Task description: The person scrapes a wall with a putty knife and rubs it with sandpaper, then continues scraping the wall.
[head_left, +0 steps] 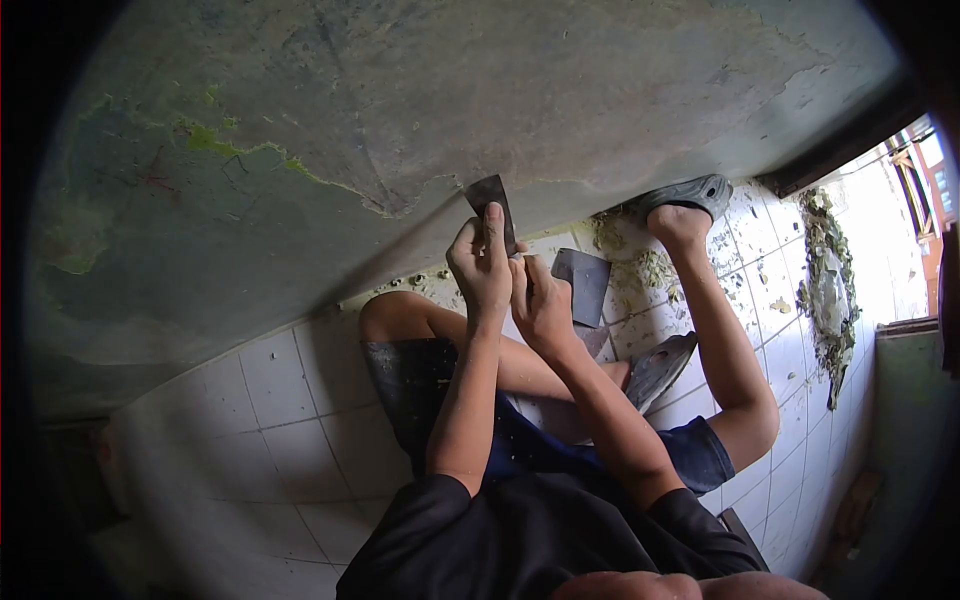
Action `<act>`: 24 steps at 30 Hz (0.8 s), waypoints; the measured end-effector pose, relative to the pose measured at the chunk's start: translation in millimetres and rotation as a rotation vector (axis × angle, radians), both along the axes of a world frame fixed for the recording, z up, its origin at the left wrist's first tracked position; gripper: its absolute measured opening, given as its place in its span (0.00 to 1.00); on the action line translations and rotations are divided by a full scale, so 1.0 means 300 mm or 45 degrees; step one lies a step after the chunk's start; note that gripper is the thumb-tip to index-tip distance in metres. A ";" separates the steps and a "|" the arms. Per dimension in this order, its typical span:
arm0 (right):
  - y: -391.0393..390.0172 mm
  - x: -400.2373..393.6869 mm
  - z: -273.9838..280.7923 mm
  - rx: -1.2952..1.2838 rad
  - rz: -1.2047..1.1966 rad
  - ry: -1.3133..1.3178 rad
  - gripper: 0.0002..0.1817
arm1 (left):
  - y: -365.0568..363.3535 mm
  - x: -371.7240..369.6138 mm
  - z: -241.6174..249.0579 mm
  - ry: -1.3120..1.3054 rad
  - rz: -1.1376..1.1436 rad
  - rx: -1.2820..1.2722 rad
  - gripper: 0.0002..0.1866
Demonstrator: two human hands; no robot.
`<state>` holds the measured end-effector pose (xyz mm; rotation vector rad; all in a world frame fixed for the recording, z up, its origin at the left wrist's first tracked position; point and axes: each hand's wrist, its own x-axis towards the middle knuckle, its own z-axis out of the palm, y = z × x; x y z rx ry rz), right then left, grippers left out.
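A dark, flat, thin piece (489, 197), like a scraper blade or folded sheet, stands up in front of the peeling wall (420, 110). My left hand (481, 258) is closed round it, with the thumb along its face. Close beside it on the right, my right hand (541, 303) has its fingers pinched near the lower end of the piece; what they grip is too small to make out. Beyond my right hand a grey rectangular sheet (584, 287) lies on the tiled floor (275, 385).
Paint flakes (650, 275) are scattered along the wall's base. A heap of debris (828, 290) lies at the right by a bright doorway. My bent legs and shoes (662, 370) frame the space around my hands. A dark beam (850, 140) edges the wall.
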<state>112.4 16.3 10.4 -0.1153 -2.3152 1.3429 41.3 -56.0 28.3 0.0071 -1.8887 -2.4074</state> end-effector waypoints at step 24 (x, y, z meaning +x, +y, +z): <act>0.031 0.122 -0.036 -0.547 0.001 -0.310 0.15 | -0.013 0.001 -0.039 0.051 -0.344 -0.399 0.26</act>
